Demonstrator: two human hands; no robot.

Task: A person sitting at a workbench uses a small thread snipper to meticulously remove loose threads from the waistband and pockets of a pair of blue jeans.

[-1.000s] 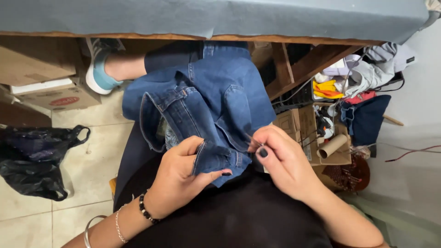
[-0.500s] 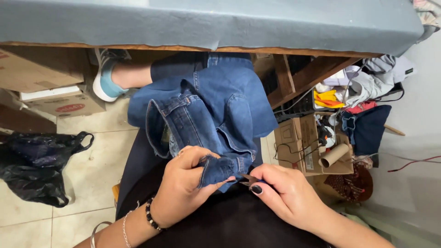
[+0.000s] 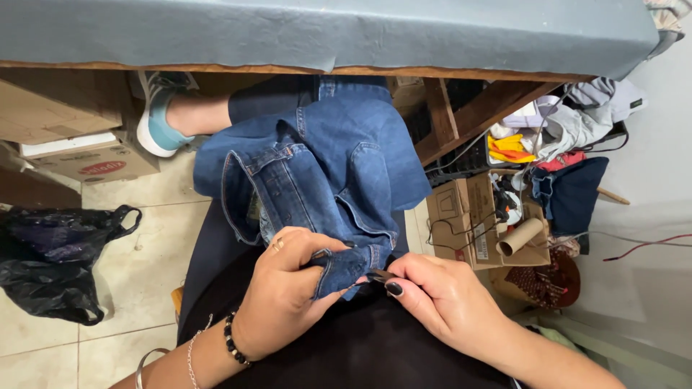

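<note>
A pair of dark blue jeans lies across my lap, waistband turned toward me. My left hand pinches a fold of the denim waistband near its corner, fingers curled around the cloth. My right hand is closed on a small dark metal tool, whose tip touches the edge of the fold my left hand holds. Bracelets sit on my left wrist. The tool's far end is hidden in my fingers.
A grey cloth-covered table spans the top. A black plastic bag lies on the tiled floor at the left, cardboard boxes behind it. At the right, an open box with a cardboard tube and piled clothes.
Both hands have drawn closer to my body with the denim fold. My right hand has shifted from pulling at the fold's edge to pressing the tool against it.
</note>
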